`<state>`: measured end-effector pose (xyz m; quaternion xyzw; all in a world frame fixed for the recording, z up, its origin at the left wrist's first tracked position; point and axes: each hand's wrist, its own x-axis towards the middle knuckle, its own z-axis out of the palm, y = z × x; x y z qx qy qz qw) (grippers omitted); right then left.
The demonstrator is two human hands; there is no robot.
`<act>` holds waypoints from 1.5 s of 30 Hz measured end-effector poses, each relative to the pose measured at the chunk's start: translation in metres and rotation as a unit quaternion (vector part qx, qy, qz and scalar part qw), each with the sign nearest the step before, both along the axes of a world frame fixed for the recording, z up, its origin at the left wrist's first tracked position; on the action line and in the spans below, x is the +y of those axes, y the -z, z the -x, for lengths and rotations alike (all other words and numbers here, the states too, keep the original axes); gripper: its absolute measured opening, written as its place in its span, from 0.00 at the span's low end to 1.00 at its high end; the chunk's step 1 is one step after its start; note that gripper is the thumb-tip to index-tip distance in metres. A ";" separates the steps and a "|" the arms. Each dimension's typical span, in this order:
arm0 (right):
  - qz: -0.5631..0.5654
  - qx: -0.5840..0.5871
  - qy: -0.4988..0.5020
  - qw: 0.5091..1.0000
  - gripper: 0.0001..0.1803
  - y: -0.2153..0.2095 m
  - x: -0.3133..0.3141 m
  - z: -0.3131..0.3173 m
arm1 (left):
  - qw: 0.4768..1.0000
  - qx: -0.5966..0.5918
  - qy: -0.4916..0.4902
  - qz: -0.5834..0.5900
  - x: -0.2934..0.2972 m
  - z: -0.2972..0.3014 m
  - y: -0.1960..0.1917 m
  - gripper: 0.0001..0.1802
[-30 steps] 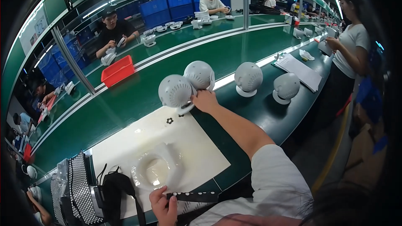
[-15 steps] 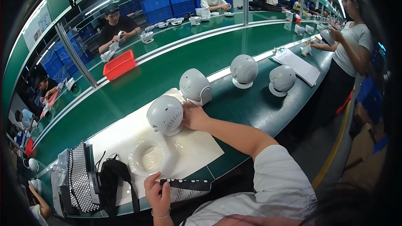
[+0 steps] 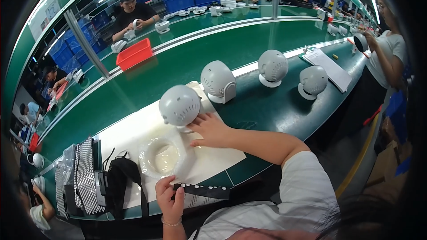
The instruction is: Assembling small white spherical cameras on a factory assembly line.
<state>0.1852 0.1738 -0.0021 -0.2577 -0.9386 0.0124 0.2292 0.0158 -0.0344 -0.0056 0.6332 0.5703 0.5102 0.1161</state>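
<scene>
Now my right hand (image 3: 211, 129) rests with fingers spread and loose against the lower side of the round grey fan (image 3: 180, 105), not wrapped around it. A second ago that same fan stood farther out on the green tabletop (image 3: 275, 106) in the row with the others; since then it has been drawn in toward me and now sits on the white mat (image 3: 213, 160), just behind the clear plastic ring (image 3: 162, 158). I judge the fan is now placed where I work on it, and the hand is only steadying it.

My left hand (image 3: 169, 200) is closed around the near end of a black strip with white dots (image 3: 200, 191), held low at the mat's front edge; it has barely shifted over that second.

Farther out, three more grey fans stay on the tabletop: one (image 3: 218, 81) at the mat's far corner, two (image 3: 272, 67) (image 3: 312, 81) well apart to the right near a sheet of paper (image 3: 329, 66). A black pouch (image 3: 122, 182) and dotted sheets (image 3: 82, 175) lie to my left.

The fan's base is hidden behind my fingers, so I cannot tell how it stands. What the ring holds is too glary to read, and the strip's far end merges with my sleeve.
</scene>
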 end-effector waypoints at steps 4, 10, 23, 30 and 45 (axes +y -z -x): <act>-0.045 0.141 -0.002 0.989 0.17 -0.014 0.009 0.007 | 1.000 0.010 -0.001 -0.014 0.001 -0.001 0.001 0.10; 0.064 0.233 -0.016 0.970 0.17 -0.032 0.011 -0.008 | 0.999 0.017 0.005 -0.028 0.002 0.000 -0.001 0.11; 0.770 0.447 -0.158 0.428 0.18 -0.090 -0.062 0.041 | 0.999 0.025 0.009 -0.025 0.000 0.000 -0.001 0.11; 0.823 0.303 -0.109 0.467 0.18 -0.059 -0.072 0.034 | 1.000 -0.015 0.003 -0.006 -0.004 0.000 0.001 0.10; 0.365 -0.141 -0.142 0.909 0.30 -0.114 -0.063 0.003 | 0.971 -0.146 -0.162 -0.102 -0.012 -0.001 -0.012 0.08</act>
